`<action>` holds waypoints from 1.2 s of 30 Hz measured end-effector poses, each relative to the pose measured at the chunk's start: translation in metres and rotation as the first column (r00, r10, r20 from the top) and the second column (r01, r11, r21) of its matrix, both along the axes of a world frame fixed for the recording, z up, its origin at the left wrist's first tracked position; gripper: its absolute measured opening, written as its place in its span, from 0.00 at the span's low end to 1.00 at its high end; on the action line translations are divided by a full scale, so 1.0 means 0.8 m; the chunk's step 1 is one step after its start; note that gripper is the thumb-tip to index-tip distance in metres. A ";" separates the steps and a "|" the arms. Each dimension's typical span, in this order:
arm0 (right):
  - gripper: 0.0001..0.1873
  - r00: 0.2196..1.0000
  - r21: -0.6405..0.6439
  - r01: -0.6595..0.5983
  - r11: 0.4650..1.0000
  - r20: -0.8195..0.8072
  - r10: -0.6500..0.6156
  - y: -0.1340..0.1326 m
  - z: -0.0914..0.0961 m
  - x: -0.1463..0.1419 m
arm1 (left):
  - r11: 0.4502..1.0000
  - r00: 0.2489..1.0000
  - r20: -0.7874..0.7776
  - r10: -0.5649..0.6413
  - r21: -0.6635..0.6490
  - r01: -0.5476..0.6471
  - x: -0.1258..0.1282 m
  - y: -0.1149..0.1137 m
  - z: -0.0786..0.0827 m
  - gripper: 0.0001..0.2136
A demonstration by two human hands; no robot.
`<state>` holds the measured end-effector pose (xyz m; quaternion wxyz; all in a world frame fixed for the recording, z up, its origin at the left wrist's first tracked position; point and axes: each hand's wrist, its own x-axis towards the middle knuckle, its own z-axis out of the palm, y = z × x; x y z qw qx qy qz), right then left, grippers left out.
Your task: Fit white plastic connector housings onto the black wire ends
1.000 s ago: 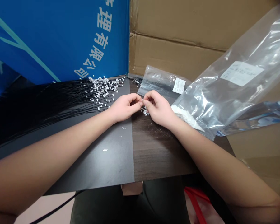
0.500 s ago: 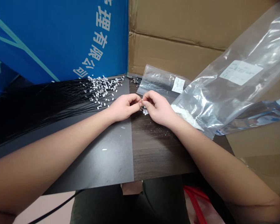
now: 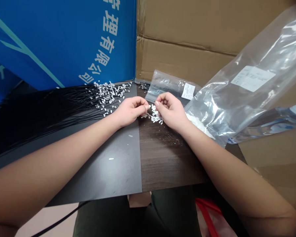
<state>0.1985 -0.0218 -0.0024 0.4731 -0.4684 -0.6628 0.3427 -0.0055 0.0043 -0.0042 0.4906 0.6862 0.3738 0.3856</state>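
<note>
Grip of the left hand point(image 3: 129, 112) is pinched, apparently on a small white piece point(image 3: 149, 106); whether the right hand point(image 3: 173, 113) is closed on anything cannot be told. Loose white pieces point(image 3: 155, 117), at the left hand's three o'clock, lie at mixed angles. Apparent step: fingertip handling, next demanding fine control. Black strands point(image 3: 51, 105) run nine-to-three o'clock, white ends point(image 3: 108, 94) toward three.

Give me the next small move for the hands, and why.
Perhaps bring the left hand and right hand together: their fingertips face each other across a narrow gap near the white pieces. Anything held is too small to tell.
</note>
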 end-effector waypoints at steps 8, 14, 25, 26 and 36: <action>0.06 0.989 -0.248 -0.124 0.961 -0.112 0.099 0.005 0.012 0.008 | 0.998 0.999 0.048 0.015 -0.061 -0.012 -0.003 0.002 0.003 0.09; 0.08 0.971 -0.336 -0.177 0.925 -0.214 0.108 0.010 0.013 0.016 | 0.996 0.997 0.063 0.037 -0.087 -0.031 -0.003 0.001 0.005 0.10; 0.07 0.963 -0.355 -0.247 0.901 -0.194 0.187 0.007 0.013 0.016 | 0.998 0.999 0.053 0.004 -0.067 0.000 -0.004 0.001 0.005 0.11; 0.07 0.963 -0.356 -0.249 0.901 -0.192 0.190 0.006 0.014 0.016 | 0.998 0.999 0.051 0.003 -0.069 0.001 -0.004 0.001 0.005 0.11; 0.10 0.960 -0.387 -0.256 0.886 -0.210 0.186 0.002 0.018 0.012 | 0.998 0.998 0.060 -0.007 -0.065 0.011 -0.004 0.001 0.005 0.13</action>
